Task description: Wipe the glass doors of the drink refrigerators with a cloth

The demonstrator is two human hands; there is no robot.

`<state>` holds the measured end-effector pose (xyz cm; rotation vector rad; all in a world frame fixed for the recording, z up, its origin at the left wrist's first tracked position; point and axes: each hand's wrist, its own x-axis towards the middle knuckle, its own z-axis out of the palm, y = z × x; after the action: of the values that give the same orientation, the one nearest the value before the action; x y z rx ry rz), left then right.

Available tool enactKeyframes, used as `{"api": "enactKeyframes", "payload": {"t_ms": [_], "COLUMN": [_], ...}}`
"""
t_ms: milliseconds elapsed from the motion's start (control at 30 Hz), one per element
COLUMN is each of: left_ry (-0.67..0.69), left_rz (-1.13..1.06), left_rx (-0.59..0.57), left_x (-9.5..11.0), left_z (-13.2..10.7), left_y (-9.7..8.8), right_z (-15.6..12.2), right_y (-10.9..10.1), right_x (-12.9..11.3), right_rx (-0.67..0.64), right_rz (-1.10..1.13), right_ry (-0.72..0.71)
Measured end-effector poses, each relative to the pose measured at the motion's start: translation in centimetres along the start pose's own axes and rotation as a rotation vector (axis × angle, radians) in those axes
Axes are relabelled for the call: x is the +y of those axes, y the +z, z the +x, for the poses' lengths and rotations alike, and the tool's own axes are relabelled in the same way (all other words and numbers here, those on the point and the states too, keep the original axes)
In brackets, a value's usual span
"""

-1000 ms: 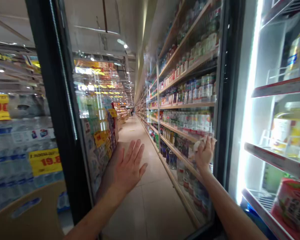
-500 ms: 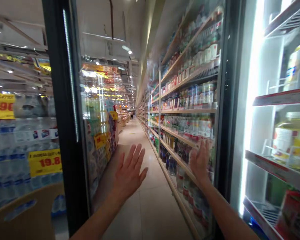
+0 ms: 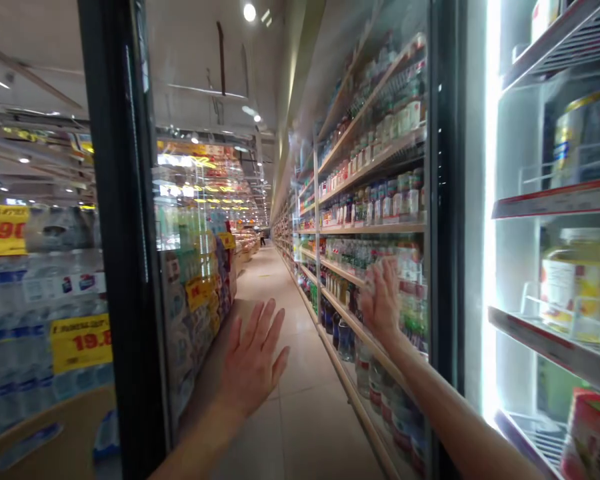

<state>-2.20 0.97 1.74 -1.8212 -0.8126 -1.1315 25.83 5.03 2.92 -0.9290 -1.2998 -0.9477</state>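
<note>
Both hands are raised in front of a glass door (image 3: 360, 60) with a black frame, which stands open. My left hand (image 3: 254, 357) is flat with its fingers stretched out and holds nothing. To its right, my right hand (image 3: 381, 303) is up with its fingers extended and somewhat blurred. I see nothing held in it. Whether either palm touches the glass, I cannot tell. Through the pane, shelves of bottles and cans (image 3: 380, 200) show behind my right hand, and the aisle floor lies behind my left.
At the right is a lit cooler with wire shelves (image 3: 555, 333), a jar of yellow food (image 3: 575, 283) and a red carton (image 3: 593, 433). Packed water bottles (image 3: 10, 333) with yellow price signs (image 3: 80, 341) stand left, behind a tan slotted panel (image 3: 75, 433). A distant person (image 3: 263, 238) is in the aisle.
My right hand has moved left and slightly up across the glass. My left hand has shifted slightly left and down. The view has tilted a little, showing more of the cooler.
</note>
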Motion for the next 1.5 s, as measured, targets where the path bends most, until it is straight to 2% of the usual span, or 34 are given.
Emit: {"api": "enactKeyframes", "payload": {"t_ms": [67, 100, 133, 167, 200, 300, 333, 367, 400, 433, 533, 567, 600, 633, 667, 767, 800, 833, 867, 900, 1000, 1033, 1067, 1100, 1133, 1233, 1300, 1333, 1400, 1500], "left_ry": [-0.012, -0.021, -0.032, -0.039, -0.039, -0.025, -0.023, -0.02, -0.021, -0.022, -0.017, -0.019, -0.024, -0.025, -0.026, -0.03, -0.032, -0.034, -0.037, -0.037, -0.029, -0.027, -0.022, -0.012, -0.007, -0.028, -0.059, -0.069, -0.075, -0.073], "left_rz": [0.007, 0.019, 0.036, 0.052, 0.065, 0.085, 0.087, 0.087, 0.088, 0.088, 0.078, 0.077, 0.076, 0.077, 0.076, 0.071, 0.068, 0.065, 0.062, 0.058, 0.047, 0.046, 0.046, 0.048, 0.051, 0.082, 0.115, 0.132, 0.155, 0.162], "left_rx": [0.02, 0.028, 0.033, 0.033, 0.03, 0.031, 0.034, 0.035, 0.037, 0.039, 0.04, 0.042, 0.043, 0.04, 0.036, 0.04, 0.044, 0.051, 0.061, 0.07, 0.093, 0.096, 0.096, 0.092, 0.089, 0.094, 0.087, 0.086, 0.092, 0.124], "left_x": [-0.1, -0.1, -0.3, -0.4, -0.6, -1.1, -1.2, -1.3, -1.3, -1.3, -1.3, -1.3, -1.3, -1.3, -1.3, -1.3, -1.3, -1.3, -1.2, -1.2, -1.3, -1.3, -1.4, -1.6, -1.9, -3.2, -4.2, -4.7, -5.4, -6.1], "left_z": [1.8, 2.9, 4.0, 5.0, 5.8, 6.8, 6.7, 6.5, 6.3, 6.1, 5.8, 5.8, 5.9, 5.9, 5.9, 6.0, 6.0, 5.9, 5.9, 5.9, 5.7, 5.7, 5.8, 6.0, 6.3, 8.2, 9.9, 10.7, 11.9, 12.6], "left_y": [-0.4, -0.7, -0.8, -1.0, -1.0, -0.5, -0.3, -0.1, 0.1, 0.3, 0.3, 0.3, 0.2, 0.1, 0.1, 0.1, 0.2, 0.3, 0.4, 0.4, 0.4, 0.3, 0.1, -0.2, -0.5, -1.6, -2.1, -2.3, -2.5, -2.6], "right_z": [-0.2, -0.3, -0.3, -0.1, 0.2, 2.3, 3.2, 3.8, 4.3, 4.6, 4.3, 4.1, 3.9, 3.9, 4.2, 6.0, 6.8, 7.4, 8.0, 8.2, 7.8, 7.5, 7.3, 7.3, 7.6, 9.9, 12.0, 12.7, 13.3, 12.3], "right_y": [0.3, 0.2, 0.0, -0.2, -0.5, -0.6, -0.4, -0.1, 0.2, 0.6, 1.2, 1.1, 0.9, 0.6, 0.4, 0.1, 0.2, 0.5, 0.8, 1.2, 1.9, 1.8, 1.7, 1.4, 1.1, 0.7, 1.2, 1.6, 2.5, 3.2], "right_x": [-3.0, -3.6, -3.4, -2.4, -0.9, 3.6, 4.1, 3.8, 2.8, 1.3, -3.1, -3.5, -3.1, -2.0, -0.3, 4.7, 5.3, 5.1, 4.1, 2.6, -2.5, -3.2, -3.1, -2.2, -0.7, 4.5, 5.2, 4.3, 0.6, -4.7], "right_rx": [-0.157, -0.223, -0.259, -0.262, -0.227, 0.018, 0.079, 0.115, 0.115, 0.08, -0.144, -0.211, -0.246, -0.243, -0.195, 0.067, 0.124, 0.154, 0.154, 0.124, -0.091, -0.164, -0.207, -0.21, -0.175, 0.027, 0.102, 0.115, 0.081, -0.116], "right_rz": [0.086, 0.105, 0.101, 0.075, 0.033, -0.085, -0.095, -0.088, -0.068, -0.038, 0.063, 0.076, 0.072, 0.049, 0.012, -0.084, -0.089, -0.08, -0.058, -0.026, 0.072, 0.082, 0.074, 0.046, 0.009, -0.069, -0.062, -0.046, -0.001, 0.086], "right_ry": [-0.276, -0.375, -0.421, -0.399, -0.305, 0.161, 0.253, 0.274, 0.228, 0.123, -0.32, -0.419, -0.458, -0.42, -0.308, 0.172, 0.258, 0.277, 0.224, 0.112, -0.367, -0.481, -0.526, -0.492, -0.389, 0.057, 0.198, 0.184, 0.006, -0.463]}}
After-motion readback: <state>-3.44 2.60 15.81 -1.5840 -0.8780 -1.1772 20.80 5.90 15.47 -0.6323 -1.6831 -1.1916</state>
